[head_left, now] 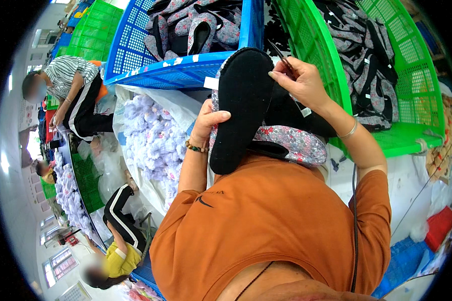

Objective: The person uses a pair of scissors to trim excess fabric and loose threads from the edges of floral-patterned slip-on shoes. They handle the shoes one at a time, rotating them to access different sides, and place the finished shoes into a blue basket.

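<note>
My left hand (211, 120) grips a slipper (243, 100) by its side, thumb on the black sole that faces up. A small white tag (211, 83) sticks out from its edge, and a strip of grey floral fabric shows along the side. Close to the slipper's toe, my right hand (301, 83) is closed around dark thread snips (285, 61), their slim tips pointing up and left. Against my lap rest a floral slipper (299, 145) with a black lining and, partly covered, another black-soled one (299, 114).
Ahead stands a blue basket (186, 72) of floral slippers; a green basket (419, 118) at right holds more. Left of me is a white sack (128, 118) of fluffy lilac pieces (153, 135). Two people (80, 80) (120, 251) sit farther left. A black cord (355, 226) hangs along my right side.
</note>
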Tool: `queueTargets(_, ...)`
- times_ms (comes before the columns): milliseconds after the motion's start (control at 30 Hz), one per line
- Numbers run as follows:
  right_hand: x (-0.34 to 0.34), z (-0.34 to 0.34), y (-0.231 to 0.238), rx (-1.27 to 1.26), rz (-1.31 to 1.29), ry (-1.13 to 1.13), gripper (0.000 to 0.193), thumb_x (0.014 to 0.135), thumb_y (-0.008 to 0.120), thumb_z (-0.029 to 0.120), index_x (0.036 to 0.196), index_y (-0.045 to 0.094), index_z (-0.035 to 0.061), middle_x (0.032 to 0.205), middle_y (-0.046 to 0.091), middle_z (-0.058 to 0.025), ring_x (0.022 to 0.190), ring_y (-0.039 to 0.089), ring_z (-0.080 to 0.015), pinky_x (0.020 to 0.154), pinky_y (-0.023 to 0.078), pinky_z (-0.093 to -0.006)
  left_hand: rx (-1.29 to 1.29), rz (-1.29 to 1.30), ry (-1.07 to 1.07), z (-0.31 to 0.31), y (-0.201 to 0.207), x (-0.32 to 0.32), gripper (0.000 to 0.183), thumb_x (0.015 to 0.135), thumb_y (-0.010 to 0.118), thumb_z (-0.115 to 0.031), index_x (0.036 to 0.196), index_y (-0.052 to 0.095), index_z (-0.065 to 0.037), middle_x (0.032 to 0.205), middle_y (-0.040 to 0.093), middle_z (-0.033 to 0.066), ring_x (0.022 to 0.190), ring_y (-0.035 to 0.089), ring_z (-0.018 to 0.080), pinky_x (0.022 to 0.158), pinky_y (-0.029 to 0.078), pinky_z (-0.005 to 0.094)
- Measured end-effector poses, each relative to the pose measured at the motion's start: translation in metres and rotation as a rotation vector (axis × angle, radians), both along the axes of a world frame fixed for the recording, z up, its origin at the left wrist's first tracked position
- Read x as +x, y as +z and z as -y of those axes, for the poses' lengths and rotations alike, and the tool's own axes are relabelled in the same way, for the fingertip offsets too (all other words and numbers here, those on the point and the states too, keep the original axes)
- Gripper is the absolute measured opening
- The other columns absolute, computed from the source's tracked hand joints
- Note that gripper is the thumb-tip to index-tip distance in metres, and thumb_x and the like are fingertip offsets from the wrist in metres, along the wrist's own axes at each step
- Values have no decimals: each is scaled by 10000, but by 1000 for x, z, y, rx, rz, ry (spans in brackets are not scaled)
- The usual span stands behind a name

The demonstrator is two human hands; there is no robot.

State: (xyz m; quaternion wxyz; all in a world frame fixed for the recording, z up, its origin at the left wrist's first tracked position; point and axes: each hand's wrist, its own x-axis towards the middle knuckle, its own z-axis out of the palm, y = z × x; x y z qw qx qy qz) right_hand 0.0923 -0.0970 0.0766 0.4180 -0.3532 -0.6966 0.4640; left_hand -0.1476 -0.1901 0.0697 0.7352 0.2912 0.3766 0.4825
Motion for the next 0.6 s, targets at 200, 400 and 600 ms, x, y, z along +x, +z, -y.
queueTargets(200,-2,-8,-16,-83,-225,-41,119,851,612,116,852,603,-3,704,601,-8,598,512,-47,529,408,-203,29,-3,29,-2,-8,-8,464,724,633,-125,1130,526,71,962,647,187,811,668,238,739,558,324)
queueTargets(400,2,-13,-19,-254,-228,-15,111,860,612,117,865,600,6,734,604,-11,660,541,-59,606,438,-195,42,114,164,-1,-1,-3,485,726,632,-137,1144,514,81,1009,629,219,800,671,259,708,566,323)
queueTargets(600,-1,-8,-18,-265,-185,123,97,852,628,107,848,598,15,763,590,1,707,544,-62,653,435,-199,20,-21,33,1,-6,-3,469,735,634,-133,1142,521,72,993,640,188,792,669,235,692,555,298)
